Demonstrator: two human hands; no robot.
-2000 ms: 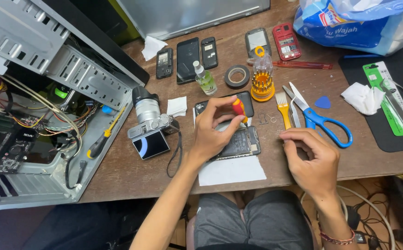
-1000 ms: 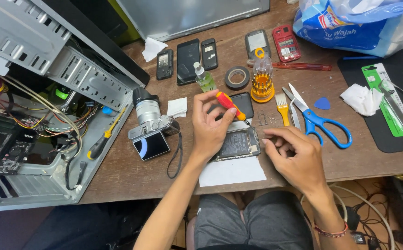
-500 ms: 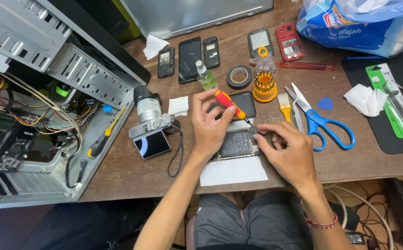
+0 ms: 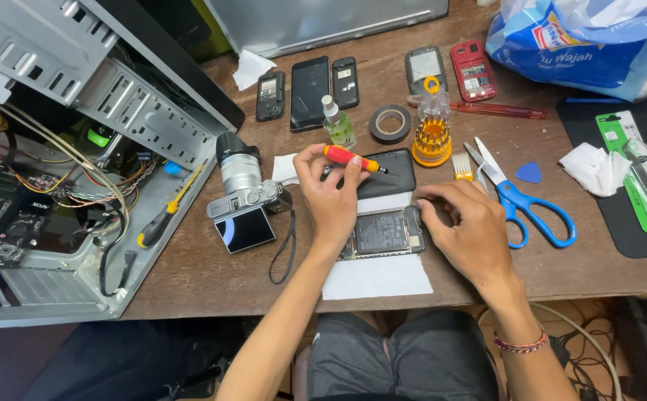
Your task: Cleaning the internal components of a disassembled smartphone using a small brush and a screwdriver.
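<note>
Left hand point(image 4: 329, 194) fingers grasping red screwdriver point(image 4: 347, 157), tip pointing 3 o'clock. Right hand point(image 4: 466, 226) fingers pinching opened phone point(image 4: 383, 232) at its 3 o'clock edge, on tabletop point(image 4: 212, 278).

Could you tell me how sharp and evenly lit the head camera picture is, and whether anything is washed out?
Head view: sharp across the desk, even soft light, faint shadows under the left hand and right hand; slight wide-angle bending at the computer case edge; mild sheen on the camera screen and white tissue, nothing blown out; floor below is dark.
</note>
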